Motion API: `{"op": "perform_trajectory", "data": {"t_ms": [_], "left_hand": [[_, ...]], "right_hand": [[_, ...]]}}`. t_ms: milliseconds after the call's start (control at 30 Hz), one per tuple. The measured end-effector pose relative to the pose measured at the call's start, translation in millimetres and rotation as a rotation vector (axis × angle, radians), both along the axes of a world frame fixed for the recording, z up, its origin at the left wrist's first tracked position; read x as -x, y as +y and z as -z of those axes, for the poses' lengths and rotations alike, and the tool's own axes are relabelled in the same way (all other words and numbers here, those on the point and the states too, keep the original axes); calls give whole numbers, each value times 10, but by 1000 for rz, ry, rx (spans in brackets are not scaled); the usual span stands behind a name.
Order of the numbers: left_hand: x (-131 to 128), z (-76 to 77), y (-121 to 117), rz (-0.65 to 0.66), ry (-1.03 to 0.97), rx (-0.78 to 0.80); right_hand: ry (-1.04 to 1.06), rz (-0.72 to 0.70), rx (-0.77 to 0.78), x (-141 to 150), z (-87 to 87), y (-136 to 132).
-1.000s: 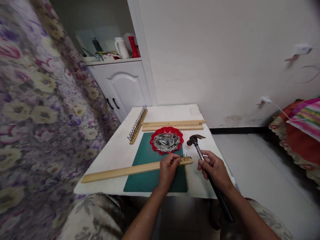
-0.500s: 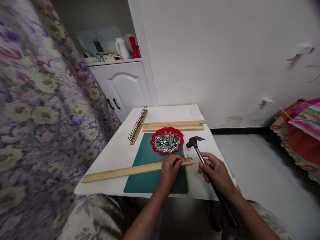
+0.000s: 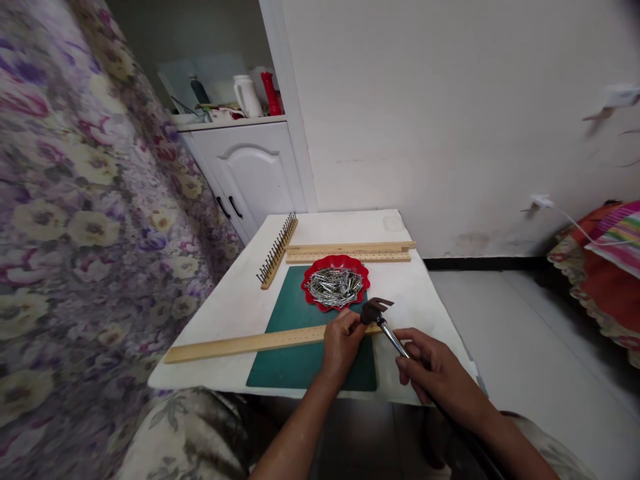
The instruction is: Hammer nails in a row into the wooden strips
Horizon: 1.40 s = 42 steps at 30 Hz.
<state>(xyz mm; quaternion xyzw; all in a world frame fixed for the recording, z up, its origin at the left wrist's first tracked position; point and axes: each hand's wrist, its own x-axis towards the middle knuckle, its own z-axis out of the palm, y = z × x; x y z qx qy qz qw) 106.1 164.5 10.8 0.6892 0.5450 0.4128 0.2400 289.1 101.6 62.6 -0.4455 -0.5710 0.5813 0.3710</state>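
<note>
My right hand point(image 3: 433, 367) is closed round the handle of a claw hammer point(image 3: 393, 335). The hammer's dark head is over the right end of a long wooden strip point(image 3: 240, 345), right beside my left fingertips, and hides most of the nails there. My left hand point(image 3: 343, 340) rests on the strip, thumb and fingers pinched together on a nail that is mostly hidden. A row of small holes runs along the strip, which lies across a green cutting mat point(image 3: 293, 367). Just beyond my left hand stands a red scalloped dish point(image 3: 309, 293) full of loose silver nails point(image 3: 334, 287).
On the white table point(image 3: 220, 317), a strip studded with upright nails point(image 3: 279, 253) lies at the back left. More wooden strips point(image 3: 350, 256) lie behind the dish. A floral curtain point(image 3: 100, 233) hangs at left, and a wall point(image 3: 425, 133) rises behind the table.
The hammer head has come down and left, from above the table to the strip's end beside my left fingers. My right hand has lowered with it; my left hand stays almost in place.
</note>
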Motion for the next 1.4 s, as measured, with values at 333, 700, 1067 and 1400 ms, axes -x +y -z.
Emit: {"op": "perform_trajectory", "data": {"t_ms": [333, 700, 1067, 1400], "left_hand": [[21, 1, 9, -4, 9, 9], [34, 20, 2, -7, 1, -3], [103, -38, -34, 56, 21, -14], [494, -77, -117, 69, 211, -83]], "right_hand": [[-16, 2, 1, 8, 31, -21], [-15, -25, -4, 5, -14, -33], [128, 106, -45, -49, 42, 93], [162, 147, -66, -62, 56, 177]]}}
